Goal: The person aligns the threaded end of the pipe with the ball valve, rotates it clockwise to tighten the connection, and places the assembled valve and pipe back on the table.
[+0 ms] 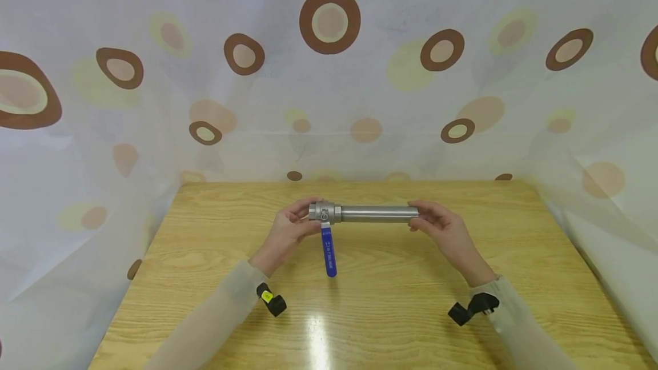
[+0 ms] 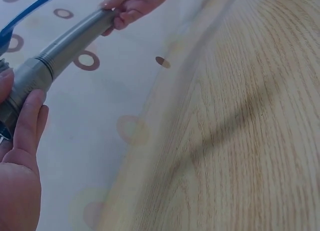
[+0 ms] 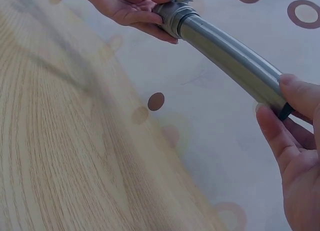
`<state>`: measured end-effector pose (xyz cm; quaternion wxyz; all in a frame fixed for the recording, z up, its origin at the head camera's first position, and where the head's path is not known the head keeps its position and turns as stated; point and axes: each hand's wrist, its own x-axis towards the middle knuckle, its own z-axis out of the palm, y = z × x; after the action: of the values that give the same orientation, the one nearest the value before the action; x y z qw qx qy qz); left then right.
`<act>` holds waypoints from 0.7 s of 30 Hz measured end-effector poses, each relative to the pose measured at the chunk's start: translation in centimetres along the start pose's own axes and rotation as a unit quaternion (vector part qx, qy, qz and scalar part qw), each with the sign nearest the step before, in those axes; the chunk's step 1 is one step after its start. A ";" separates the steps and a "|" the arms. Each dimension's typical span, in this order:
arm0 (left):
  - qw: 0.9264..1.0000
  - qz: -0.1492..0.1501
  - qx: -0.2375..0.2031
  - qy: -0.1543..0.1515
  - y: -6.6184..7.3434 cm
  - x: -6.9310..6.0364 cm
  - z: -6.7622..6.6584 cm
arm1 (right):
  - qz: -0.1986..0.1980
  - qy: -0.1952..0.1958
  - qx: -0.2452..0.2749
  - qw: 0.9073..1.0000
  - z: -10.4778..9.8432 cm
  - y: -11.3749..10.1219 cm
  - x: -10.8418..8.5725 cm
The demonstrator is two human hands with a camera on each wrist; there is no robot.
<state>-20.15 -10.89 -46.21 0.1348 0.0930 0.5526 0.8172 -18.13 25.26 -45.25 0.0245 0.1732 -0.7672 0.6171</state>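
Valve (image 1: 327, 211) with pipe (image 1: 379, 214) between left hand (image 1: 285, 232), pinching valve's end, and right hand (image 1: 446, 232), pinching pipe's end.

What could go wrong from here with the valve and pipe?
The right grip pinches only the end of the smooth-looking pipe, so it might slip. Valve and pipe are held above the table, so they could drop onto it. The blue lever juts out from the valve, so it could catch on something.
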 end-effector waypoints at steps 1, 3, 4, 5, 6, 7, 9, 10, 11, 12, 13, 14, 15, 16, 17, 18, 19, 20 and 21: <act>1.000 0.001 0.002 0.001 0.0 0.0 0.0 | -0.002 -0.004 0.007 1.000 0.0 0.0 0.0; 1.000 0.004 0.006 0.003 0.1 -0.1 0.0 | -0.006 -0.013 0.021 1.000 0.0 0.0 0.0; 1.000 0.005 0.008 0.005 0.0 -0.1 0.0 | -0.008 -0.017 0.027 0.999 0.0 -0.1 0.0; 1.000 0.006 0.009 0.006 0.1 -0.1 0.0 | -0.010 -0.021 0.033 0.999 0.1 0.0 0.0; 1.000 0.007 0.010 0.007 0.0 -0.1 0.0 | -0.011 -0.023 0.036 0.999 0.1 -0.1 0.0; 1.000 0.008 0.010 0.008 0.0 -0.1 0.0 | -0.010 -0.024 0.035 0.999 0.1 -0.1 0.0; 1.000 0.008 0.010 0.009 0.0 -0.1 -0.1 | -0.008 -0.020 0.024 0.999 0.1 -0.2 0.0; 1.000 0.008 0.009 0.010 -0.1 -0.1 -0.1 | -0.007 -0.017 0.019 1.000 0.2 -0.2 0.0; 1.000 0.007 0.009 0.011 -0.1 -0.1 -0.1 | -0.004 -0.013 0.015 1.000 0.2 -0.2 0.0; 1.000 0.006 0.010 0.012 -0.1 -0.1 -0.1 | -0.002 -0.011 0.012 1.000 0.2 -0.2 0.0; 1.000 0.006 0.010 0.011 -0.1 -0.1 -0.1 | 0.000 -0.009 0.012 1.000 0.2 -0.2 0.0; 1.000 0.005 0.011 0.012 -0.1 -0.1 -0.1 | 0.000 -0.009 0.015 1.000 0.2 -0.2 0.0; 1.000 0.004 0.012 0.013 -0.1 -0.1 -0.1 | 0.000 -0.010 0.020 1.000 0.2 -0.2 0.1; 1.000 0.004 0.012 0.013 -0.1 -0.1 -0.1 | -0.002 -0.012 0.026 1.000 0.2 -0.2 0.1; 1.000 0.003 0.012 0.014 -0.1 -0.1 -0.1 | -0.004 -0.014 0.032 0.999 0.2 -0.1 0.1; 1.000 0.002 0.010 0.015 -0.1 -0.1 -0.1 | -0.006 -0.016 0.037 0.999 0.2 -0.1 0.1; 1.000 0.001 0.008 0.017 -0.1 -0.1 -0.1 | -0.007 -0.017 0.040 0.999 0.1 -0.1 0.1; 1.000 0.000 0.005 0.019 -0.1 -0.1 -0.1 | -0.008 -0.017 0.042 0.999 0.2 -0.1 0.1; 1.000 -0.001 0.003 0.020 -0.1 -0.1 -0.1 | -0.009 -0.016 0.041 0.999 0.2 -0.1 0.1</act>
<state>-20.09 -10.92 -46.35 0.1240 0.0767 0.5577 0.8172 -18.17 25.06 -45.16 0.0110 0.1906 -0.7402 0.6447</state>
